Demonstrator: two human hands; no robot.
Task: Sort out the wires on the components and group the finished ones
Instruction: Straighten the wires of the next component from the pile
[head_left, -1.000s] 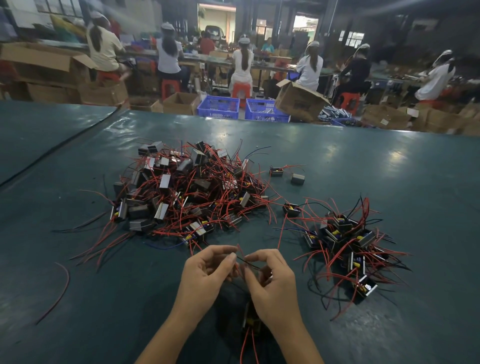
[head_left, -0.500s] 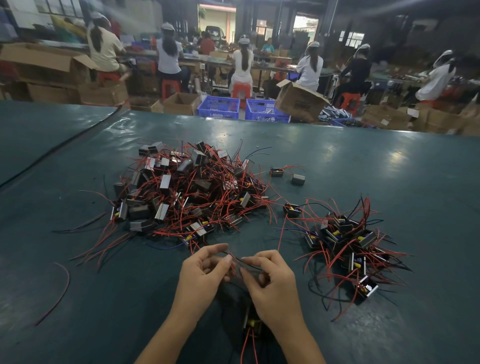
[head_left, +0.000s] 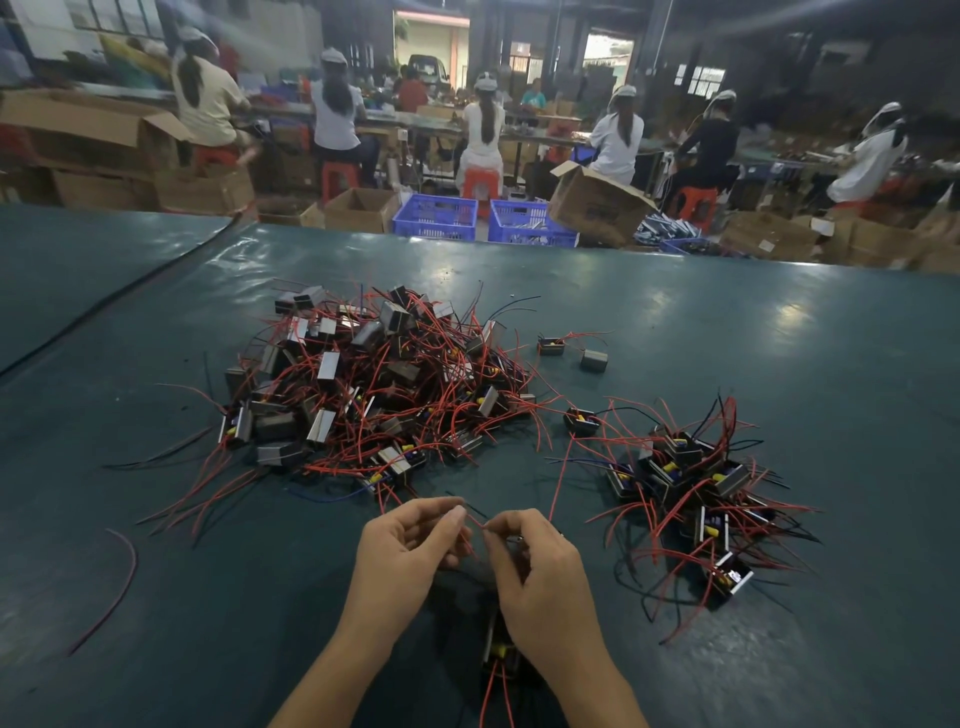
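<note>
A small black component with a yellow part (head_left: 500, 656) lies on the dark green table (head_left: 727, 332) between my wrists, mostly hidden by them. Thin red wires (head_left: 474, 522) rise from it. My left hand (head_left: 410, 551) pinches the wires between thumb and forefinger. My right hand (head_left: 537, 564) pinches them just to the right, fingertips almost touching the left. A large tangled pile of components with red wires (head_left: 363, 395) lies beyond the hands, centre-left. A smaller group of components (head_left: 696, 499) lies to the right.
Three stray components (head_left: 550, 345), (head_left: 593, 360), (head_left: 582, 420) lie between the piles. A loose red wire (head_left: 122, 577) lies at the left. Beyond the table's far edge stand blue crates (head_left: 436, 217), cardboard boxes (head_left: 597, 202) and seated workers.
Both hands have stayed over the component, with the fingers shifting along the wires. A thin dark wire was between the fingertips earlier; now a red one shows there.
</note>
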